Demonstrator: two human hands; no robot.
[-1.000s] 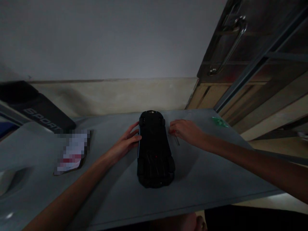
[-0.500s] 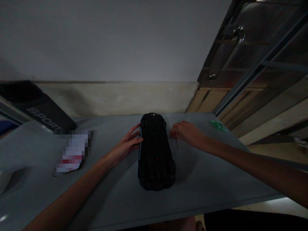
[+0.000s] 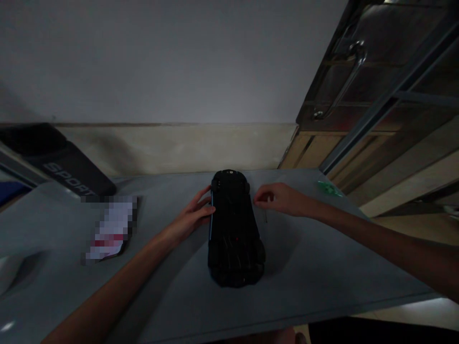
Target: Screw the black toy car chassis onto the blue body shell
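Note:
A toy car [image 3: 233, 215] lies upside down on the grey table, its black underside facing up and a blue strip along its left edge. My left hand [image 3: 195, 212] grips the car's left side, with the thumb on the edge of the underside and the fingers against the flank. Beside the car's right side, apart from it, my right hand [image 3: 276, 198] is closed in a pinch. Whatever is between those fingertips is too small to make out. Just below that hand shows a thin, short rod [image 3: 266, 217]; whether it is held or lies on the table I cannot tell.
Green crinkled plastic [image 3: 329, 188] lies at the table's right. On the left are a pixelated flat item [image 3: 113, 227], a dark box marked SPORT [image 3: 71, 167] and a white object [image 3: 9, 272]. A wall [image 3: 179, 148] stands behind; a door handle [image 3: 344, 86] is at upper right.
My right hand has turned slightly, its fingers drawn into a more visible pinch. My left hand and the car stay together; the whole view has shifted a little.

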